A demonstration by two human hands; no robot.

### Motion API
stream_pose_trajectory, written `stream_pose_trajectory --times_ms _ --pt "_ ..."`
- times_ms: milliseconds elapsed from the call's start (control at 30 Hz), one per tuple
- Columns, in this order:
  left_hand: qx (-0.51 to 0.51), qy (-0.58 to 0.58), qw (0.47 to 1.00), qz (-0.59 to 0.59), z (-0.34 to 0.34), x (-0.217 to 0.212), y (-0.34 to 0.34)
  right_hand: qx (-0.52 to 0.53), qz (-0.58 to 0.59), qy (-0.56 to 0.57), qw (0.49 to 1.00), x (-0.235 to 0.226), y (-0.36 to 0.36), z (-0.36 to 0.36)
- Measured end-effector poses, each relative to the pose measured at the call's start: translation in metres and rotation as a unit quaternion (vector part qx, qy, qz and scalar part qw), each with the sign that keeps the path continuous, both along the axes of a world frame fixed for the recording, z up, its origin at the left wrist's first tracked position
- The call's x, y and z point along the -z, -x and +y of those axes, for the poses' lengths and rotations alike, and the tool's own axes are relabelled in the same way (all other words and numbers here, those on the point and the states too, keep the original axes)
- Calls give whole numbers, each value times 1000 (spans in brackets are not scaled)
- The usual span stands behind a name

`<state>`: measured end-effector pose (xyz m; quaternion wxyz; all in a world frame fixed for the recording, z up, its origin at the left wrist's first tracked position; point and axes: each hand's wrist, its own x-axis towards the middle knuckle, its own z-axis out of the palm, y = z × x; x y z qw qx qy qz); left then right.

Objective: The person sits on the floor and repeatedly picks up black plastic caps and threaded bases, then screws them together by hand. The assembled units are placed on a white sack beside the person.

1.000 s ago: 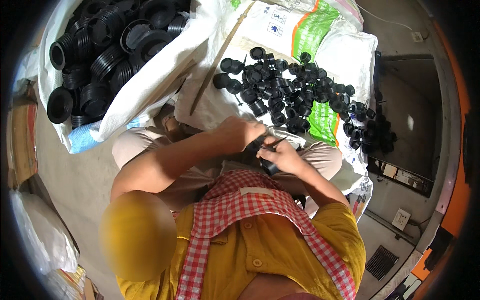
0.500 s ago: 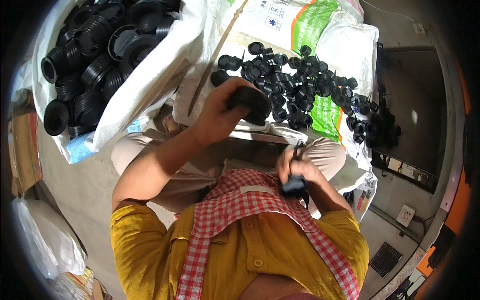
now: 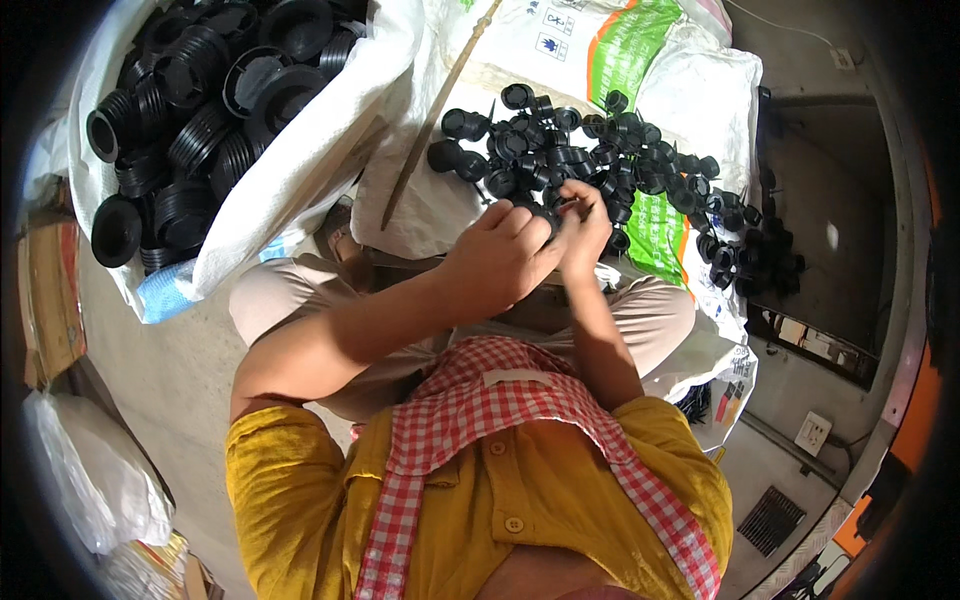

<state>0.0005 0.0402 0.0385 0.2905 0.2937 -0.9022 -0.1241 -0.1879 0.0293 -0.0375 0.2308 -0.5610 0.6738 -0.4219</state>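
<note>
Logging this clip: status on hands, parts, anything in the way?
Left hand and right hand close together, grip contents unclear. Black parts piled beyond. Brown strip left of parts, apart from hands.

Near fisheye view, from head down toward both hands (image 3: 500, 258) (image 3: 586, 232)

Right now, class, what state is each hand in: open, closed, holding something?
Left hand: closed, fingers curled; anything inside is hidden.
Right hand: fingers bent, beside the left; its grip cannot be told.

Fingers (image 3: 517, 222) of left hand (image 3: 490, 262) and right hand (image 3: 583, 240) close together by small black plastic parts (image 3: 605, 154) on white sacks (image 3: 700, 95).
</note>
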Motion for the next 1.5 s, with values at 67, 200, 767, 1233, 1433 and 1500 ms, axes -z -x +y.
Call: stream_pose_trajectory --times_ms 67,200,767,1233,1433,1500 --pt "-53 41 995 70 -11 -40 -15 67 -45 42 996 51 42 -14" --pt "-353 327 863 156 -52 -106 -102 24 252 -279 926 86 76 -18" --pt "-106 -62 992 -21 -31 -43 -30 -119 339 -306 882 103 65 -17" --pt "-90 -239 966 -51 -21 31 -5 -193 241 -251 917 26 42 -22" --pt "-63 -411 900 128 -41 27 2 -207 -129 -307 920 -64 7 -10" --pt "-118 -410 889 165 -50 32 -8 -130 -231 -295 918 -76 29 -11"
